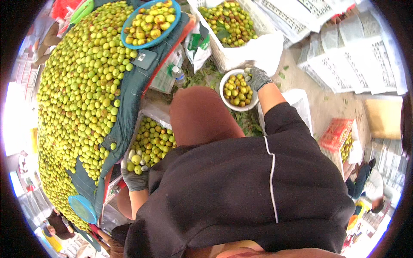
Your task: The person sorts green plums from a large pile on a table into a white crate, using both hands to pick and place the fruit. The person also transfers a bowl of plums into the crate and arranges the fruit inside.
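Note:
My left hand, in a grey-coated glove, is cupped around a few round green fruits that look like jujubes. It is at the near end of a plastic-lined crate of similar green fruits. My right hand, gloved the same way, is over the right rim of a white bowl. Yellow-green fruits with brown patches lie in that bowl. Something greenish shows at the right fingertips, but whether they grip a fruit is unclear.
A large heap of green fruits covers a cloth-lined table at left. On it stand a blue basin of browned fruits and a digital scale. A lined crate, a water bottle and stacked white crates stand beyond.

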Demonstrator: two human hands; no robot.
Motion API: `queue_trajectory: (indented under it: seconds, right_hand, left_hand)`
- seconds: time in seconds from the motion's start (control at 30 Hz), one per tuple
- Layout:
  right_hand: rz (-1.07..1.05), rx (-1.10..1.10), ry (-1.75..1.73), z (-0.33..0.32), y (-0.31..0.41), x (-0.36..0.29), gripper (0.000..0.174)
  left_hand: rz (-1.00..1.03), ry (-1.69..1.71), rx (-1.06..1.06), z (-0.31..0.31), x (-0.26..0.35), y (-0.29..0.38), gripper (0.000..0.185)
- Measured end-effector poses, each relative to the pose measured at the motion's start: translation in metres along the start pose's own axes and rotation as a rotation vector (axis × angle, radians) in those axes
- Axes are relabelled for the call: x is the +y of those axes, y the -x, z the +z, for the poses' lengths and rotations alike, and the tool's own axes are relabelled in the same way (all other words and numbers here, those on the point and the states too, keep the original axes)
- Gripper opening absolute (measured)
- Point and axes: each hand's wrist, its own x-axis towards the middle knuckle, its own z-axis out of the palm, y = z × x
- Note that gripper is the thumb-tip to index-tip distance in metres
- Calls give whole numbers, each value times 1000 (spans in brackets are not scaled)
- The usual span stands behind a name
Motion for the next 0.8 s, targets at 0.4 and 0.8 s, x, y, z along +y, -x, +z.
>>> queue_trajectory:
  seconds: [0.4,0.8]
  right_hand:
    - [-1665,-71,214,153,193,-303,34]
    - [-795,-566,-10,265,180,-343,22]
  left_hand:
    - [105,607,18,35,-34,18,61]
    - [227,609,-49,-102,-26,90,62]
